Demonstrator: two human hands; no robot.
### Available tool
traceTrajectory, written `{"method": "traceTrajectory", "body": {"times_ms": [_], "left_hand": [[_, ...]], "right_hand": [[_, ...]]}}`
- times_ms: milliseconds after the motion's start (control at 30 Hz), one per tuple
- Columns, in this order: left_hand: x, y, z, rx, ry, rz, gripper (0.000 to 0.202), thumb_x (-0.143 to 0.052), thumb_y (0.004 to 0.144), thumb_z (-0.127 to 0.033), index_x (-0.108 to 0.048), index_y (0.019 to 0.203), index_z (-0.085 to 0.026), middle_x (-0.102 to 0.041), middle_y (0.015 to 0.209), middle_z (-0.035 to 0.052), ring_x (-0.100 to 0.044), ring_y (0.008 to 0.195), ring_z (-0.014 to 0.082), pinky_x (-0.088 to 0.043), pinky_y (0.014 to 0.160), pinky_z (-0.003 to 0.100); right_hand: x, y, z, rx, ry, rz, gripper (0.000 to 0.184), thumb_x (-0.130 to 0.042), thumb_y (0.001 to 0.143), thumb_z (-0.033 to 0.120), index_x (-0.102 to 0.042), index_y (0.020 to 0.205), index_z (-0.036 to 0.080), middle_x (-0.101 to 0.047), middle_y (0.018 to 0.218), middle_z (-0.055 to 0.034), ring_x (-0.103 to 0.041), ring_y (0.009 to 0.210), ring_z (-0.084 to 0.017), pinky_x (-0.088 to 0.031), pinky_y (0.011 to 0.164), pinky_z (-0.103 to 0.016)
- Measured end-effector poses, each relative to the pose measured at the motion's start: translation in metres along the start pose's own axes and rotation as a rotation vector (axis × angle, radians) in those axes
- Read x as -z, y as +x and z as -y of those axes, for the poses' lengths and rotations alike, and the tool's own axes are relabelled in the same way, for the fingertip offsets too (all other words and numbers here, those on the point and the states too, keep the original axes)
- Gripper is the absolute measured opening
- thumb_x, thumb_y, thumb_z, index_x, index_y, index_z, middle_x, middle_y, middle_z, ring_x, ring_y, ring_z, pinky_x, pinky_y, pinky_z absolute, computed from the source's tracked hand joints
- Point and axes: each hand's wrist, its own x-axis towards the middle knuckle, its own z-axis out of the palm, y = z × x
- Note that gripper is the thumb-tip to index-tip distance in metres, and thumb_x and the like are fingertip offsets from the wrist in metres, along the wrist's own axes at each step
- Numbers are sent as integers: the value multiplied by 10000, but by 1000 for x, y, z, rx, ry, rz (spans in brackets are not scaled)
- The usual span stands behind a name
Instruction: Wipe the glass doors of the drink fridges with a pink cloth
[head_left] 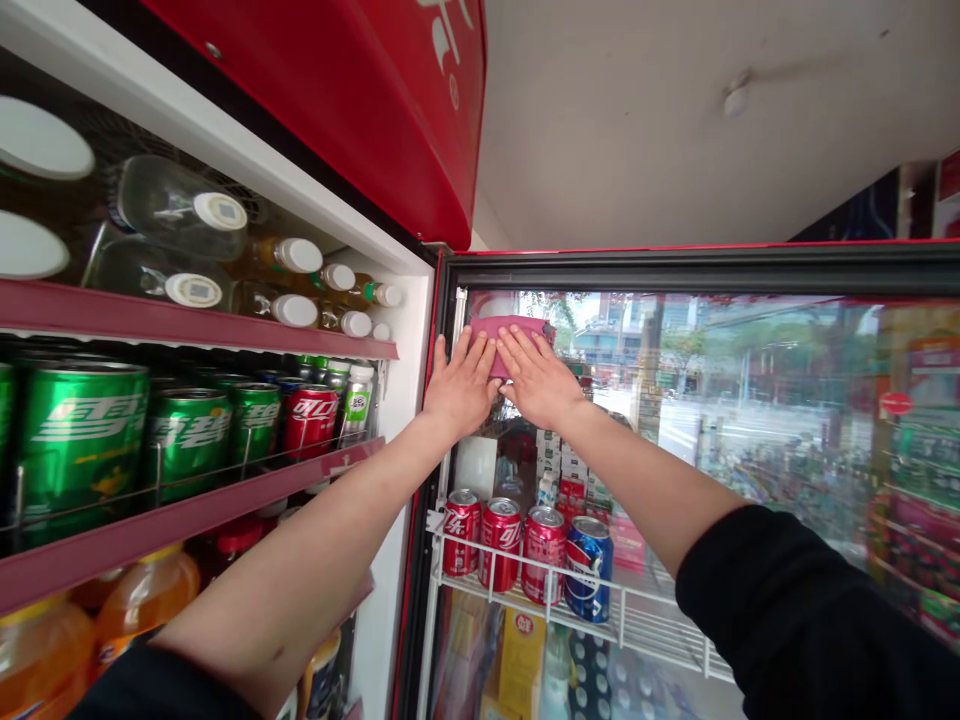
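A pink cloth (517, 328) lies flat against the inside of the glass door (675, 380), high up near the hinge side. My left hand (459, 388) presses on the cloth's left part, fingers stretched out and the thumb reaching toward the door frame. Beside it, my right hand (538, 378) rests flat on the cloth with its fingers spread. The two hands nearly touch. Both palms are hidden, and the hands cover much of the cloth's lower edge.
Below my hands, a white wire rack (525, 570) on the door carries red cans (500, 540) and a blue Pepsi can (589, 568). To the left, fridge shelves (225, 515) hold green cans (82, 450) and bottles (184, 205). A red fridge header (360, 90) juts out above.
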Motion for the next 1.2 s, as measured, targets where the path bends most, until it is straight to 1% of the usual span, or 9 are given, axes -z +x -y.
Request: {"method": "traceTrajectory", "body": {"times_ms": [167, 433, 600, 667, 767, 900, 967, 1067, 1200], "left_hand": [[1, 7, -35, -20, -9, 10, 706, -444, 1107, -426, -375, 1757, -159, -328, 1848, 133, -181, 1761, 382, -49, 1410, 722], [-2, 19, -101, -73, -34, 8, 738, -459, 1100, -420, -311, 1783, -184, -296, 1861, 136, -185, 1764, 360, -20, 1417, 694], [-3, 30, -142, -136, -48, 7, 752, -466, 1086, -390, -330, 1764, -95, -302, 1848, 203, -177, 1765, 366, -56, 1430, 658], [-4, 34, -159, -167, -57, 8, 746, -473, 1076, -364, -355, 1746, -58, -303, 1843, 222, -176, 1765, 370, -63, 1437, 635], [-4, 42, -181, -218, -74, 14, 730, -471, 1063, -319, -382, 1724, -21, -276, 1852, 226, -174, 1766, 361, -82, 1445, 591], [-3, 52, -209, -262, -97, 24, 741, -444, 1066, -295, -333, 1738, -1, -249, 1859, 230, -198, 1762, 345, -160, 1440, 552], [-2, 56, -222, -274, -104, 30, 748, -444, 1076, -312, -314, 1743, 1, -236, 1861, 234, -224, 1754, 351, -183, 1433, 556], [-2, 59, -240, -281, -110, 36, 745, -441, 1102, -362, -310, 1750, -18, -202, 1869, 237, -220, 1753, 370, -172, 1428, 600], [-2, 63, -260, -282, -113, 42, 748, -447, 1120, -432, -290, 1780, -116, -160, 1887, 191, -176, 1764, 379, -119, 1419, 681]], "right_hand": [[0, -31, -25, -13, 24, -21, 807, -525, 1105, 415, -291, 1768, 19, -224, 1870, -196, -175, 1764, -361, -169, 1441, -575], [6, -89, -68, -44, 20, -37, 794, -504, 1108, 421, -298, 1772, 39, -250, 1866, -184, -187, 1763, -352, -190, 1441, -583], [18, -128, -94, -53, -1, -10, 786, -521, 1102, 385, -303, 1766, 27, -234, 1871, -172, -171, 1766, -349, -165, 1449, -577], [21, -142, -104, -58, -11, 7, 783, -526, 1102, 384, -304, 1770, 42, -228, 1873, -163, -179, 1765, -349, -167, 1448, -580], [24, -162, -118, -73, -13, 15, 777, -512, 1111, 397, -293, 1780, 70, -222, 1876, -151, -187, 1763, -345, -179, 1444, -589], [29, -187, -138, -97, -33, 19, 786, -527, 1111, 409, -300, 1771, 48, -236, 1873, -159, -195, 1760, -354, -199, 1439, -593], [32, -199, -149, -106, -46, 23, 791, -540, 1109, 414, -308, 1766, 39, -247, 1869, -166, -204, 1757, -361, -198, 1438, -597], [38, -219, -163, -130, -69, 17, 787, -540, 1114, 420, -318, 1761, 31, -250, 1865, -187, -204, 1757, -363, -176, 1439, -612], [42, -241, -179, -169, -96, 16, 786, -515, 1119, 435, -314, 1761, 28, -241, 1866, -203, -224, 1750, -383, -163, 1430, -667]]}}
